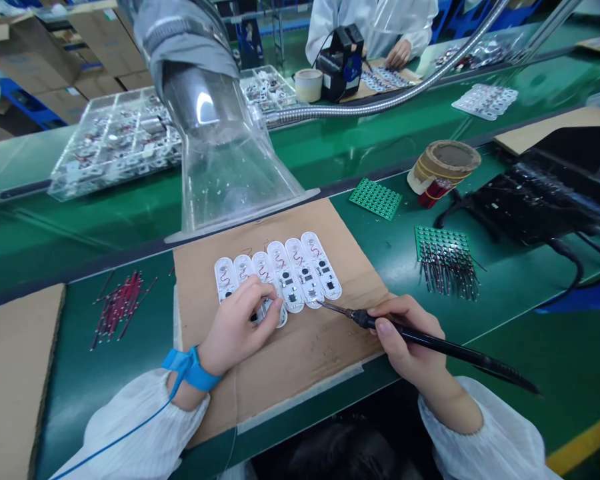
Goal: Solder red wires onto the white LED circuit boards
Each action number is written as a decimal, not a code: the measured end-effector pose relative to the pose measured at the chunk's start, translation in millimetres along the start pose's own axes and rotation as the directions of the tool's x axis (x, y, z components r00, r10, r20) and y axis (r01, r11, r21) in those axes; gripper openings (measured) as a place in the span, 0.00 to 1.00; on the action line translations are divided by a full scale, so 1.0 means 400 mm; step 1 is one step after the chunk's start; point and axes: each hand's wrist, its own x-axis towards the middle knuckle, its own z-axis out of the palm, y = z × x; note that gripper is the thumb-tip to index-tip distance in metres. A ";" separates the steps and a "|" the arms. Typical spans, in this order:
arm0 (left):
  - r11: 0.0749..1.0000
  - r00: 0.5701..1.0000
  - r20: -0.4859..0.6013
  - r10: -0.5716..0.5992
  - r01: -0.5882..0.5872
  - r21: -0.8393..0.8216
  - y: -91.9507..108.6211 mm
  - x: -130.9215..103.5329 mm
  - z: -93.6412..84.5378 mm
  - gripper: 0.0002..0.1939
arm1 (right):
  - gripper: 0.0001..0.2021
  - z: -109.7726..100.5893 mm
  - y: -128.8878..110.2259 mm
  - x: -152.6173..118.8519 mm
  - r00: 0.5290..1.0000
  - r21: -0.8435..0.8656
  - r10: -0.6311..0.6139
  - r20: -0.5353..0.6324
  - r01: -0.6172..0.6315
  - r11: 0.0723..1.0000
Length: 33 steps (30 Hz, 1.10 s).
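Several white rounded circuit boards (pixel 306 270) lie side by side on a cardboard sheet (pixel 300 360), each with dark chips and a thin red wire. My left hand (pixel 243 320), in a blue wrist strap (pixel 194 369), rests over the boards at the left of the row. Its thumb and forefinger are bent close together, and whatever is between them is hidden. In my right hand (pixel 413 340) is a black soldering iron (pixel 430 341). Its metal tip touches or hovers just at the lower end of a board near the right; I cannot tell which.
A clear fume hood (pixel 225 180) stands behind the cardboard. Red wires (pixel 123 307) lie left. On the right are a green board (pixel 376 198), another with dark wires (pixel 447 263), a tape roll (pixel 445 167) and black equipment (pixel 550 180). A co-worker's hand (pixel 399 55) shows opposite.
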 end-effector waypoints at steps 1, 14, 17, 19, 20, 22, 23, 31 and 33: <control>1.000 1.000 0.001 0.001 -0.001 0.001 0.000 0.000 0.000 0.08 | 0.00 0.000 -0.001 0.001 1.000 -0.012 -0.006 0.004 0.006 1.000; 1.000 1.000 0.009 -0.014 0.014 -0.003 0.000 -0.003 0.001 0.08 | 0.00 0.000 -0.004 0.005 0.999 -0.040 -0.035 0.026 0.036 0.999; 1.000 1.000 0.004 -0.010 0.010 -0.001 -0.001 -0.004 0.001 0.08 | 0.01 0.000 -0.004 0.004 1.000 -0.026 -0.026 -0.002 0.026 0.999; 1.000 1.000 0.002 -0.007 0.007 0.000 -0.004 -0.004 0.000 0.08 | 0.01 0.000 -0.003 0.003 1.000 -0.013 -0.025 -0.005 0.025 1.000; 1.000 1.000 0.001 -0.005 0.005 -0.001 -0.005 -0.004 0.000 0.08 | 0.01 0.000 -0.003 0.003 1.000 -0.016 -0.028 0.006 0.028 0.999; 1.000 1.000 0.002 -0.005 0.005 0.001 -0.006 -0.004 0.001 0.08 | 0.01 -0.001 -0.002 0.005 0.998 -0.045 -0.039 0.040 0.041 0.998; 1.000 1.000 0.007 -0.008 0.008 0.003 -0.006 -0.003 0.002 0.08 | 0.01 -0.002 -0.002 0.007 0.998 -0.063 -0.044 0.052 0.047 0.997; 0.999 0.999 -0.004 -0.042 0.042 -0.032 0.003 -0.003 -0.035 0.07 | 0.03 0.005 -0.018 0.004 0.998 0.061 0.012 -0.068 -0.008 0.998; 0.995 0.995 -0.023 -0.093 0.092 -0.024 -0.011 -0.010 -0.056 0.07 | 0.04 0.018 -0.032 0.003 0.990 0.111 0.060 -0.130 -0.046 0.993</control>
